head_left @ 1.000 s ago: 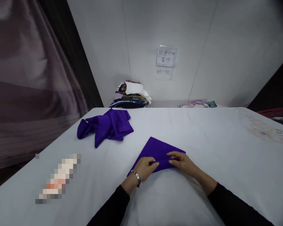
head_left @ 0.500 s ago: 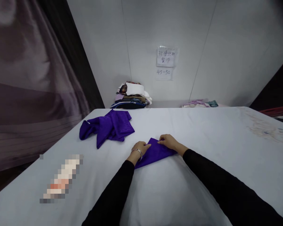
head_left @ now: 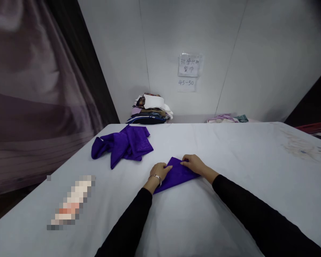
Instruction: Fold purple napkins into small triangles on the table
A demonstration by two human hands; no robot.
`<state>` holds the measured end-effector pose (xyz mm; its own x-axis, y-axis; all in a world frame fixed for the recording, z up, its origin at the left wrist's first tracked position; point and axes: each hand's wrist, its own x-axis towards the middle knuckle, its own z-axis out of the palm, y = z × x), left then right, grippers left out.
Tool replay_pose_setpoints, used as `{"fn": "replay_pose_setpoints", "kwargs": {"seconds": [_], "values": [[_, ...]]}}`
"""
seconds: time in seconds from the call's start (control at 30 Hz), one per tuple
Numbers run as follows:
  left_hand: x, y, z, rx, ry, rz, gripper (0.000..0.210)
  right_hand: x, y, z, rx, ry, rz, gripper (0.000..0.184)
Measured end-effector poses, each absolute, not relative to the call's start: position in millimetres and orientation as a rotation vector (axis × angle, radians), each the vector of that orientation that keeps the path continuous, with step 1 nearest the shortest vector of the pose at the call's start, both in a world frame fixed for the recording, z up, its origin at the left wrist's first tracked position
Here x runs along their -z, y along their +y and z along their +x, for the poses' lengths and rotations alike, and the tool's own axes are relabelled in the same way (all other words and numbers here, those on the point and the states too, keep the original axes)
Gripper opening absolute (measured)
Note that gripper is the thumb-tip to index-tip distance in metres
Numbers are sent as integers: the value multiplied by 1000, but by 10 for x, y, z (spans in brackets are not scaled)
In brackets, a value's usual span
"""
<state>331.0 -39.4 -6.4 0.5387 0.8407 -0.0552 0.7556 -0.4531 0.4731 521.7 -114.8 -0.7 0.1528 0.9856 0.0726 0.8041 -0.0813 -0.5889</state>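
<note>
A purple cloth napkin lies folded into a triangle on the white-covered table, its point facing away from me. My left hand pinches its left slanting edge near the point, with the thumb on top. On the right slanting edge, my right hand also has thumb and fingers closed on the fabric. Parts of both side corners are hidden under my hands. Farther off to the left rests a crumpled heap of purple cloth, apart from my hands.
A blurred, pixelated object lies on the table at the left. Beyond the far edge stand a stack of folded clothes and some lilac fabric. Paper signs hang on the wall. A pinkish curtain hangs at left.
Both hands keep their hold on the folded napkin and have barely moved. The whole view has shifted slightly.
</note>
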Motion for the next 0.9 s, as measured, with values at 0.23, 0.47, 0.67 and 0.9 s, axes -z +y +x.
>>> {"fn": "replay_pose_setpoints", "kwargs": {"seconds": [0.23,0.47,0.67,0.9], "values": [[-30,-979,2969,-546,818,2516,25,-103,-1902,5153,-624,-1716,-1658,18],[189,-1580,2678,-396,659,2703,29,128,-2718,4988,-697,-1767,-1694,49],[233,-1702,2684,-266,864,2573,63,214,-2777,4908,-664,-1730,-1703,56],[233,-1858,2703,-326,854,2327,62,228,-2739,4790,-853,-1649,-1658,69]]}}
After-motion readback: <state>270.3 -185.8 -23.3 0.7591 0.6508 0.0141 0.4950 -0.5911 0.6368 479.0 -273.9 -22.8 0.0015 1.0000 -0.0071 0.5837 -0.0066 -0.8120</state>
